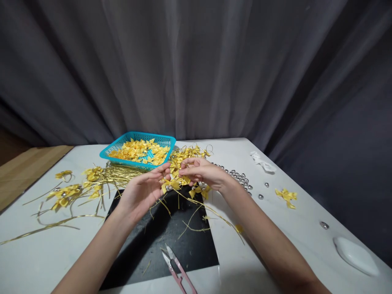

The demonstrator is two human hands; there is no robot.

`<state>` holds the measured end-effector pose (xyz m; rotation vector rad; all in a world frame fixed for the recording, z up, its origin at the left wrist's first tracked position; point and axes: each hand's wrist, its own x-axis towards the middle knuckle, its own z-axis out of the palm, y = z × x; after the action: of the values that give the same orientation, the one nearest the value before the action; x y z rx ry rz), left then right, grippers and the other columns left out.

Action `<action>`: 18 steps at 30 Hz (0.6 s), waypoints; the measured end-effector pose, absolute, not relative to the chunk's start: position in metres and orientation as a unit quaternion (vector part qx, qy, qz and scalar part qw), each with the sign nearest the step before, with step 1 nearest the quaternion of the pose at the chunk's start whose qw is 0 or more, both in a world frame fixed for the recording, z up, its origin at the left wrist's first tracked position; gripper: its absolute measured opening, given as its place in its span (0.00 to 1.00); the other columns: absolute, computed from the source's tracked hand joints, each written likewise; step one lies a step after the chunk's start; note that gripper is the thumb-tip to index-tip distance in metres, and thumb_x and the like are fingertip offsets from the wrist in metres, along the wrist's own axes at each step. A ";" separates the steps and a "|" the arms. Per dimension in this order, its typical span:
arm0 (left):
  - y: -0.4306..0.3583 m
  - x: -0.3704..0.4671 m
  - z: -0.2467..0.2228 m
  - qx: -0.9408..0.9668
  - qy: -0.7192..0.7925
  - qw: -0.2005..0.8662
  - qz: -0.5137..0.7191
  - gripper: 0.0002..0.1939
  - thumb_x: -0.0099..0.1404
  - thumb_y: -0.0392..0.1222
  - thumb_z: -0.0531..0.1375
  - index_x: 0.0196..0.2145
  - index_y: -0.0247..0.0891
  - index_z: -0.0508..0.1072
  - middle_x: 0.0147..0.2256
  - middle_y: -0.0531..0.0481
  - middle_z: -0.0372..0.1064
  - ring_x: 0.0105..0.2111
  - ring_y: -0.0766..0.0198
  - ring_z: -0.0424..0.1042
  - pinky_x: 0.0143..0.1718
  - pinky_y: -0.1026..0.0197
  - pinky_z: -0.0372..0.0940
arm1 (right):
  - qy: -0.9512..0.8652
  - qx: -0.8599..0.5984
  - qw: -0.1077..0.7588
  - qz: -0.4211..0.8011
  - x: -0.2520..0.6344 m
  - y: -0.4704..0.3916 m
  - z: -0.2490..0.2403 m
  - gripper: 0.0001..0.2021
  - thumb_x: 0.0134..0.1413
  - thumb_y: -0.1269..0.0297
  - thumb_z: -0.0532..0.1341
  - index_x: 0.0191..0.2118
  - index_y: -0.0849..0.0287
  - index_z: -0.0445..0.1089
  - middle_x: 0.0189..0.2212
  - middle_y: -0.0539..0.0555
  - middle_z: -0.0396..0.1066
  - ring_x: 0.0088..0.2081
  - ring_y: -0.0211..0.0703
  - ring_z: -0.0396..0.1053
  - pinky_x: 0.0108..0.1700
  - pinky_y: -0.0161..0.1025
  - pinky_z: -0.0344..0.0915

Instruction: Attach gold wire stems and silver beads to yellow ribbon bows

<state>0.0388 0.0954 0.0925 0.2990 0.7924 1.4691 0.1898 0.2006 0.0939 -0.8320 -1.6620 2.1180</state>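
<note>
Over the black mat (186, 253), my left hand (147, 190) and my right hand (203, 171) are raised close together, fingertips nearly meeting. Between them is a yellow ribbon flower (173, 183) with a silver bead at its centre and gold wire stems. My left fingers curl round its left side, and my right thumb and fingers pinch at its upper right; the exact grip points are partly hidden. More yellow ribbon flowers (200, 190) hang or lie just below my right hand. Pink-handled thread snips (177, 269) lie with blades apart near the front edge.
Behind my hands is a blue basket (107, 155) of yellow ribbon pieces. Gold wires (122, 173) and finished flowers (64, 196) lie left. Silver beads (240, 177), crumpled white material (262, 162), a loose ribbon flower (287, 197) and a white oval object (355, 255) lie right.
</note>
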 end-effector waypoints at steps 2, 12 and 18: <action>0.094 0.038 0.094 0.113 0.332 0.664 0.660 0.16 0.56 0.26 0.52 0.41 0.26 0.72 0.29 0.43 0.71 0.28 0.64 0.73 0.28 0.65 0.72 | -0.572 -0.292 0.168 0.749 0.191 0.202 0.094 0.13 0.39 0.66 0.68 0.29 0.60 0.63 0.15 0.41 0.59 0.14 0.24 0.48 0.21 0.28 0.58; 0.096 0.038 0.089 0.077 0.333 0.656 0.673 0.17 0.57 0.23 0.51 0.44 0.27 0.70 0.29 0.44 0.73 0.26 0.67 0.74 0.28 0.68 0.72 | -0.504 -0.240 0.124 0.821 0.190 0.203 0.093 0.05 0.49 0.70 0.61 0.29 0.62 0.63 0.18 0.42 0.56 0.16 0.23 0.42 0.21 0.26 0.55; 0.095 0.043 0.092 0.115 0.428 0.625 0.643 0.18 0.54 0.17 0.55 0.39 0.30 0.73 0.28 0.50 0.73 0.24 0.71 0.74 0.22 0.73 0.70 | -0.516 -0.242 0.125 0.813 0.190 0.201 0.095 0.05 0.50 0.68 0.61 0.28 0.61 0.63 0.16 0.41 0.50 0.16 0.25 0.42 0.21 0.26 0.55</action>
<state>0.0429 0.0954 0.0921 0.2650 0.9830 1.4747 0.1896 0.2007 0.0950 -0.7039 -1.5021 2.3677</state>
